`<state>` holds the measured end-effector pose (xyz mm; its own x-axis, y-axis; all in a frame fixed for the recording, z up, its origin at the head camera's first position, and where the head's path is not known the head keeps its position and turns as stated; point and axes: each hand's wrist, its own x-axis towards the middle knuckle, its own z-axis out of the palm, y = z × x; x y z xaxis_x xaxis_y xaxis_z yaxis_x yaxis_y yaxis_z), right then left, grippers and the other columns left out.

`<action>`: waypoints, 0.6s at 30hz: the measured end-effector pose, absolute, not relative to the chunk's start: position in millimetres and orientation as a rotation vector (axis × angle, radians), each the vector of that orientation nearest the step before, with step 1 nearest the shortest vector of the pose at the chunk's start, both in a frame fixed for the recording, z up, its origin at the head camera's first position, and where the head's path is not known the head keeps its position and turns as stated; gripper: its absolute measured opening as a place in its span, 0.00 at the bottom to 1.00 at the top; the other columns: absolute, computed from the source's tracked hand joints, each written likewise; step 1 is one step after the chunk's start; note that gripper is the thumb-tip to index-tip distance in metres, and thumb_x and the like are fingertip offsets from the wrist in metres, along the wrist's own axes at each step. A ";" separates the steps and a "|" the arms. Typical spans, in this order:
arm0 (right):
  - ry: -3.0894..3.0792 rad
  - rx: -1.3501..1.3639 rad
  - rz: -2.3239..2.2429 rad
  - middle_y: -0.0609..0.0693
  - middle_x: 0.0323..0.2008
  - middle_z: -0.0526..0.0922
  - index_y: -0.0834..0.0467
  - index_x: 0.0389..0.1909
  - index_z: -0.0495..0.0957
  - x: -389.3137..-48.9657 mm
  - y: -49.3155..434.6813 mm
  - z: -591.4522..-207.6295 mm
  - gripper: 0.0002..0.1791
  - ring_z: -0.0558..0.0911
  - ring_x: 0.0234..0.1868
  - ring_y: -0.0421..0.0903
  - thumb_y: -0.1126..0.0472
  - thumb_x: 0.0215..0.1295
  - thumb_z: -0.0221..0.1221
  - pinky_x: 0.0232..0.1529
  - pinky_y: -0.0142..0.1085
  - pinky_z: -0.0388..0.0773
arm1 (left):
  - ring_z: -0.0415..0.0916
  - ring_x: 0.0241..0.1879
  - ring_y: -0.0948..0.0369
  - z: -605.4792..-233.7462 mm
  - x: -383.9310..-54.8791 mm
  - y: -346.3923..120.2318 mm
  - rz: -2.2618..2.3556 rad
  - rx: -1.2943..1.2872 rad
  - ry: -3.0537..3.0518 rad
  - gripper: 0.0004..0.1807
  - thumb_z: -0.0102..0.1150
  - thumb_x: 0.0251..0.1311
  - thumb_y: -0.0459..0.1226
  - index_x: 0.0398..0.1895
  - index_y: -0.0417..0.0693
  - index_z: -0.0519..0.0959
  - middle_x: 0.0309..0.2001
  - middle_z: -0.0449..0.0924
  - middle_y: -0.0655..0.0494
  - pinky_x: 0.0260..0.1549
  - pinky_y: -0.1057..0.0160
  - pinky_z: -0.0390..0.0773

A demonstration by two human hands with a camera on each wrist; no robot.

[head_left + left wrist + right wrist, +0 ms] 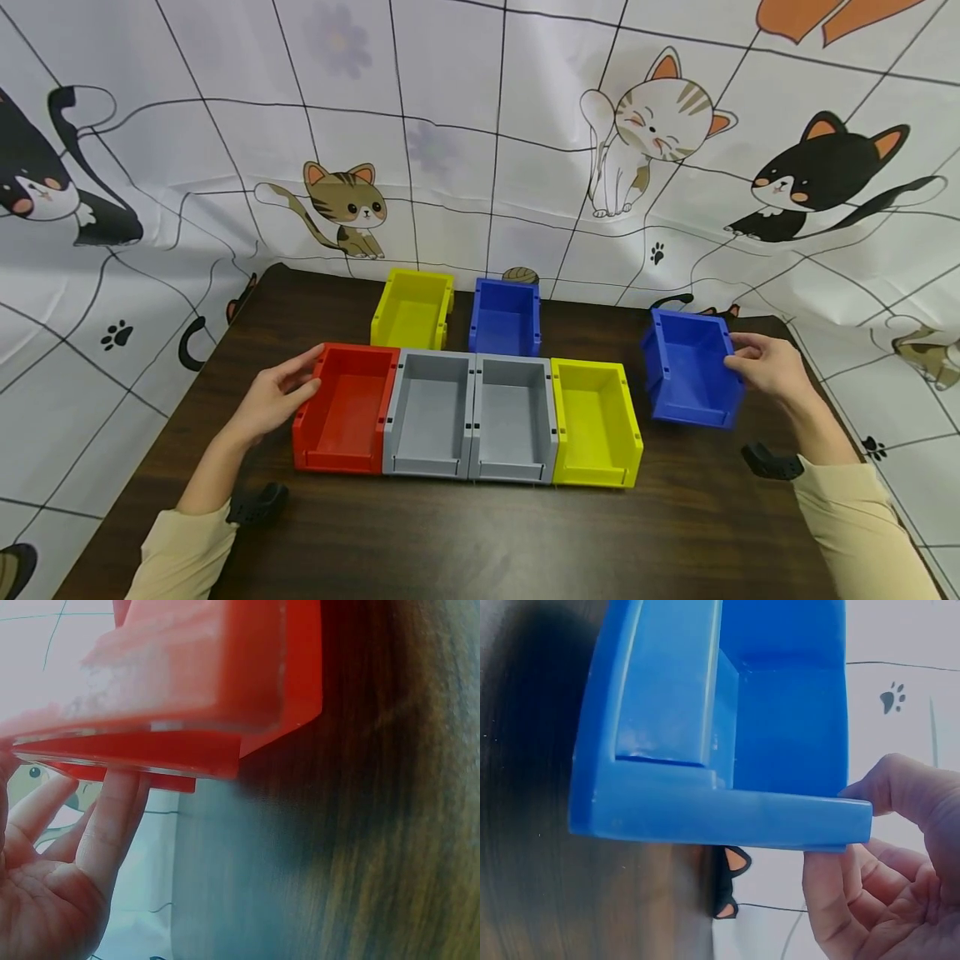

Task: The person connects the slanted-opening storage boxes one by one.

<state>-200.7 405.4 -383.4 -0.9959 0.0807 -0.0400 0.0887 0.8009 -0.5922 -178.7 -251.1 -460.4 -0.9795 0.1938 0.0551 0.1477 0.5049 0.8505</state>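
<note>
Presently, the blue bin (693, 367) is well to the right of the red bin (348, 408), held by the right hand (765, 362). Right grip: narrowed to the thickness of the side wall, thumb over the rim, fingers on the outer side of the same wall. The bin appears slightly raised from the table (480, 542), but base clearance cannot be confirmed.

Handling: treat the bin as light, stiff plastic — unlikely to break, though smooth enough to slip or pivot under a one-sided hold. Take hold midway along a side wall, just below the rim.

Left grip: the left hand (273, 400) is curled around nothing; its extended fingers touch the left wall of the red bin. Two grey bins (433, 417) and a yellow bin (596, 421) form a row to the right of the red bin. A rear yellow bin (411, 312) and a rear blue bin (506, 317) are behind and to the right of it.

Pose: both forearms (821, 429) reach forward, spread wide, each palm turned inward — the left toward the red bin, the right toward the blue.
</note>
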 end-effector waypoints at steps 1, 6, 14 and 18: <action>2.971 0.124 -0.968 0.62 0.31 0.82 0.78 0.56 0.65 -197.6 405.7 -381.8 0.26 0.78 0.22 0.38 0.67 0.61 0.57 0.22 0.33 0.78 | 0.70 0.51 0.44 -460.0 -178.7 -250.9 1.509 0.304 2.686 0.29 0.53 0.64 0.30 0.69 0.39 0.60 0.63 0.64 0.32 0.40 0.78 0.72; 2.954 0.094 -0.955 0.62 0.31 0.82 0.79 0.58 0.63 -181.5 403.5 -372.8 0.26 0.79 0.22 0.39 0.67 0.63 0.56 0.23 0.34 0.78 | 0.70 0.52 0.44 -460.3 -179.8 -251.0 1.508 0.286 2.666 0.29 0.52 0.65 0.31 0.69 0.41 0.60 0.64 0.62 0.34 0.41 0.77 0.73; 2.980 0.044 -0.961 0.60 0.31 0.82 0.77 0.58 0.64 -157.3 394.6 -366.1 0.25 0.77 0.21 0.38 0.67 0.64 0.55 0.20 0.33 0.75 | 0.69 0.52 0.44 -459.9 -179.7 -251.7 1.510 0.295 2.665 0.30 0.52 0.65 0.31 0.69 0.40 0.60 0.64 0.63 0.33 0.42 0.77 0.72; 2.981 -0.001 -0.996 0.60 0.30 0.82 0.77 0.58 0.65 -147.4 390.4 -367.7 0.25 0.77 0.21 0.38 0.68 0.63 0.56 0.20 0.33 0.76 | 0.70 0.52 0.44 -459.0 -179.5 -251.7 1.505 0.304 2.667 0.29 0.52 0.65 0.31 0.69 0.40 0.60 0.64 0.63 0.33 0.42 0.76 0.73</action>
